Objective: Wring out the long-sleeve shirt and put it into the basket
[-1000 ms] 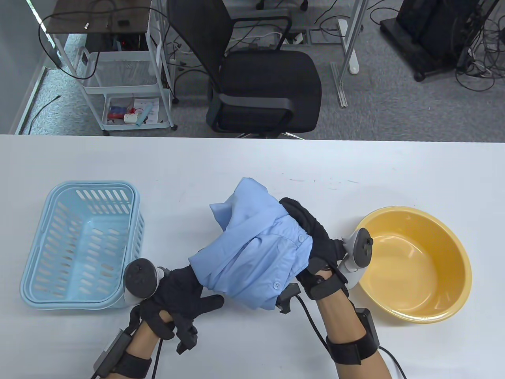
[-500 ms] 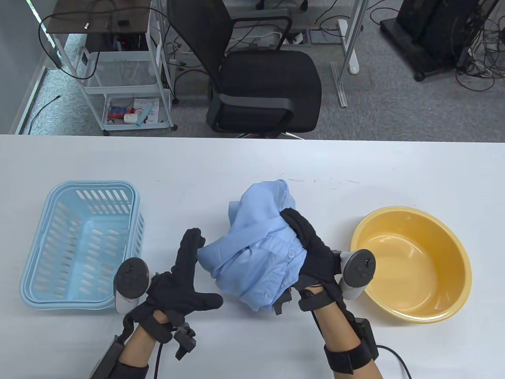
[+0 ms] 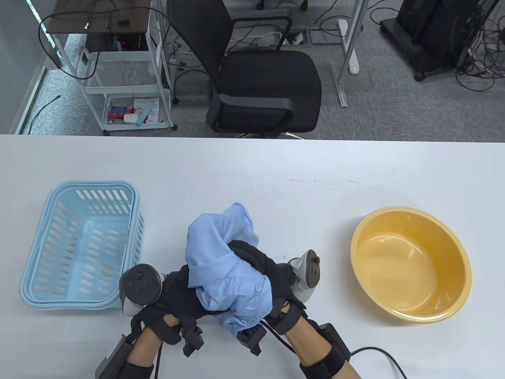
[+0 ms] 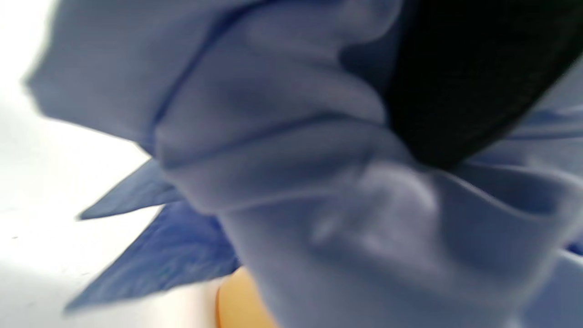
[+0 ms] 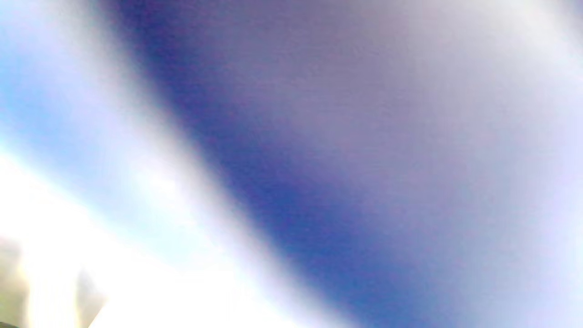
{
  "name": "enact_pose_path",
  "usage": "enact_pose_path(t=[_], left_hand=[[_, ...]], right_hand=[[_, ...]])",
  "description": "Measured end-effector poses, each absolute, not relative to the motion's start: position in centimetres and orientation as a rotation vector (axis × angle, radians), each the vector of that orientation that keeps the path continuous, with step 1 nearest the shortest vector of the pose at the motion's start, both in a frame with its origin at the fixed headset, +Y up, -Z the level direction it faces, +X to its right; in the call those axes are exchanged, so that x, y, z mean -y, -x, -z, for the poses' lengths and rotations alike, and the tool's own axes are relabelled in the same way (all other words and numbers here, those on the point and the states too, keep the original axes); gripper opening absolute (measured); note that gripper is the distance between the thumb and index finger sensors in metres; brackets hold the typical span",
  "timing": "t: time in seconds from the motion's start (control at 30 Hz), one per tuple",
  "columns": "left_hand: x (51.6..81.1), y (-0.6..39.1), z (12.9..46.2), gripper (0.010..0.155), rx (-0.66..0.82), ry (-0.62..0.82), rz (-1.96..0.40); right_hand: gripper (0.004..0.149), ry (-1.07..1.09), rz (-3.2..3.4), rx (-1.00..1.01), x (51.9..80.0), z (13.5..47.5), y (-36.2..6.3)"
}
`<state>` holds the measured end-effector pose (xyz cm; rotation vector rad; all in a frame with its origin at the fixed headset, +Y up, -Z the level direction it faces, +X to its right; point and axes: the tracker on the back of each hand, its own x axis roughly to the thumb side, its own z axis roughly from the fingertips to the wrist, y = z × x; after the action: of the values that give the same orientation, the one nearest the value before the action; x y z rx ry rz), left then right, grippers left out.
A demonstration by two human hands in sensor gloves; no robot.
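The light blue long-sleeve shirt (image 3: 221,252) is a crumpled bundle held just above the white table (image 3: 276,166), between the basket and the bowl. My right hand (image 3: 256,262) curls over its right side and grips it. My left hand (image 3: 179,290) is against its lower left, with its fingers hidden under the cloth. In the left wrist view, folds of the shirt (image 4: 291,182) fill the frame and a black gloved finger (image 4: 455,82) presses into them. The right wrist view is only blurred blue shirt (image 5: 364,136). The empty light blue basket (image 3: 94,184) stands to the left.
An empty yellow bowl (image 3: 410,264) sits on the right of the table, and its rim (image 4: 237,305) peeks in at the bottom of the left wrist view. A black office chair (image 3: 260,79) and a white cart (image 3: 126,79) stand beyond the far edge.
The shirt bundle has moved left and nearer the front edge, away from the bowl. My right hand came with it. My left hand, spread beside it half a second ago, now grips the cloth.
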<state>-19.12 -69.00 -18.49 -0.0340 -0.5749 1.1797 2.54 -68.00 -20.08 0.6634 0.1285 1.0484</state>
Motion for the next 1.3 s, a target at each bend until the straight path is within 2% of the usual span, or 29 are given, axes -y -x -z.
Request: enact_pose_path(t=[0.07, 0.1, 0.2, 0.33, 0.53, 0.67, 0.8, 1.17, 1.2, 1.23, 1.27, 1.3], left_hand=[[69.1, 19.3, 18.4, 0.096, 0.551, 0.008, -1.199], [69.1, 19.3, 18.4, 0.083, 0.54, -0.001, -1.192], [69.3, 19.6, 18.6, 0.075, 0.516, 0.01, -1.181], [69.7, 20.6, 18.9, 0.073, 0.459, 0.019, -1.124], [70.0, 22.2, 19.4, 0.074, 0.351, 0.034, -1.073], [70.0, 23.1, 19.8, 0.075, 0.306, 0.049, -1.067], [70.1, 23.2, 20.0, 0.077, 0.291, 0.096, -1.057], [69.4, 21.3, 19.5, 0.078, 0.442, 0.193, -0.873], [69.2, 21.1, 19.5, 0.084, 0.452, 0.196, -0.848], [69.1, 20.9, 19.4, 0.077, 0.461, 0.196, -0.83], [69.0, 20.5, 19.3, 0.077, 0.478, 0.198, -0.8], [68.7, 20.2, 19.1, 0.084, 0.49, 0.198, -0.779]], right_hand=[[0.056, -0.679, -1.075, -0.124, 67.9, 20.1, -2.7], [0.056, -0.673, -1.099, -0.112, 67.8, 20.2, -2.9], [0.057, -0.696, -1.201, -0.073, 67.6, 20.4, -3.8], [0.064, -0.781, -1.678, 0.084, 66.6, 20.7, -6.4], [0.087, -0.903, -2.193, 0.218, 64.5, 20.2, -9.3], [0.108, -0.962, -2.373, 0.317, 63.2, 19.2, -9.6], [0.117, -1.059, -2.541, 0.402, 62.2, 17.9, -8.5], [0.132, -1.245, -2.753, 0.52, 64.4, 16.0, -4.6], [0.132, -1.259, -2.764, 0.528, 64.5, 15.9, -4.3], [0.132, -1.277, -2.775, 0.519, 64.7, 15.8, -4.1], [0.133, -1.303, -2.783, 0.496, 64.9, 15.6, -3.7], [0.133, -1.32, -2.778, 0.49, 65.3, 15.5, -3.3]])
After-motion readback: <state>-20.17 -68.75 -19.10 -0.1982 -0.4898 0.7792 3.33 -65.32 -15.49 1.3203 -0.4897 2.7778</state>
